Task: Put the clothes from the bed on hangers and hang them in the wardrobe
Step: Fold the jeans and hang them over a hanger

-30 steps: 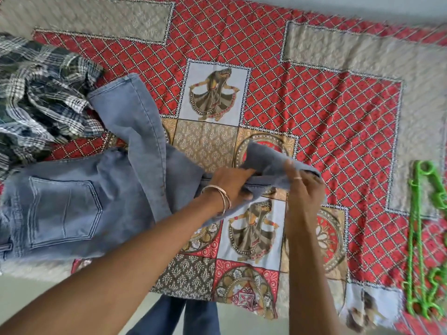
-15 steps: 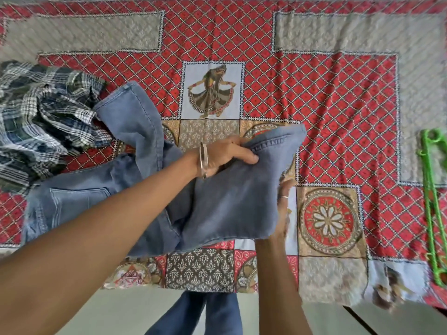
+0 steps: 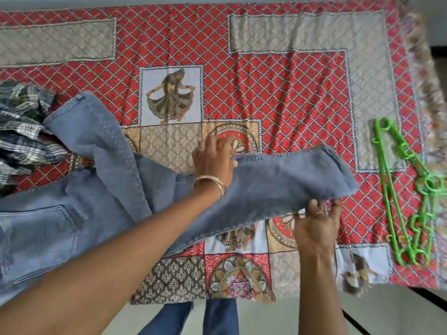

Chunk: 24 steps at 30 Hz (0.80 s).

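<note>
A pair of light blue jeans (image 3: 278, 184) lies across the bed (image 3: 290, 93), which is covered by a red patterned sheet. One leg stretches to the right, and its waist and back pocket are at the lower left. My left hand (image 3: 214, 160) grips the far edge of that leg near its middle. My right hand (image 3: 316, 226) holds the leg's near edge from below, close to the hem. A crumpled plaid shirt (image 3: 24, 131) sits at the left edge. Green plastic hangers (image 3: 408, 189) lie on the sheet at the right.
The bed's near edge runs along the bottom, with grey floor (image 3: 302, 317) below it. My legs in dark jeans (image 3: 193, 317) stand against that edge. The sheet's fringed border (image 3: 428, 76) hangs at the far right.
Both hands have drawn the jeans leg out to the right, so it now lies spread lengthwise instead of bunched. The view has shifted right, showing more of the hangers.
</note>
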### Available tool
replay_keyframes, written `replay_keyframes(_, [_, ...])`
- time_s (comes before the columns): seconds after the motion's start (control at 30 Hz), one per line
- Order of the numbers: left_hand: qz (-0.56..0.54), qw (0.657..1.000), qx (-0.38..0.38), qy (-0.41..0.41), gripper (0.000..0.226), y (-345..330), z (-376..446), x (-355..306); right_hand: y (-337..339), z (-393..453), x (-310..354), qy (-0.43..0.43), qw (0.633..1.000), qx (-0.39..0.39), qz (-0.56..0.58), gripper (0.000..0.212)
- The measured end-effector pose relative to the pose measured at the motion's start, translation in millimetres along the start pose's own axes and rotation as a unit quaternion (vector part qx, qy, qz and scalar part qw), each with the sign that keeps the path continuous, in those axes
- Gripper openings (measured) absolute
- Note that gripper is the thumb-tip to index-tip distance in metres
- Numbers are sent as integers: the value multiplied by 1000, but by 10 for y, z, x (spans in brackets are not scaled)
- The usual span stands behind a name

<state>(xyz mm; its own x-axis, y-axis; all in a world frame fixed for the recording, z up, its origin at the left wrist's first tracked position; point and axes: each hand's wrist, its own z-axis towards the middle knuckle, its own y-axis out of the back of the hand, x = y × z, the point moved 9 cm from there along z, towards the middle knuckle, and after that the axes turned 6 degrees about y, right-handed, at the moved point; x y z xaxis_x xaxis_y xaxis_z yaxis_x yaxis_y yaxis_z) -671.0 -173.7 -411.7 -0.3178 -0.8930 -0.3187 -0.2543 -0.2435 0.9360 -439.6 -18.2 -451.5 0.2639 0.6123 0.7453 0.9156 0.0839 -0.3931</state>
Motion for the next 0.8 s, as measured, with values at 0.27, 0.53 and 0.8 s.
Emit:
replay_keyframes(0.27, [94,960,262,-23,68,-1283,-892,-1,362,669,-120,-146,977,-37,-153,7])
replay_keyframes(0.53, [245,912,286,-160,88,-1418,-951,-176,904,1090,223,-11,945,-232,-231,39])
replay_keyframes(0.8, [83,931,299,-190,54,-1533,-1231,-378,-731,501,-23,361,630,332,-602,42])
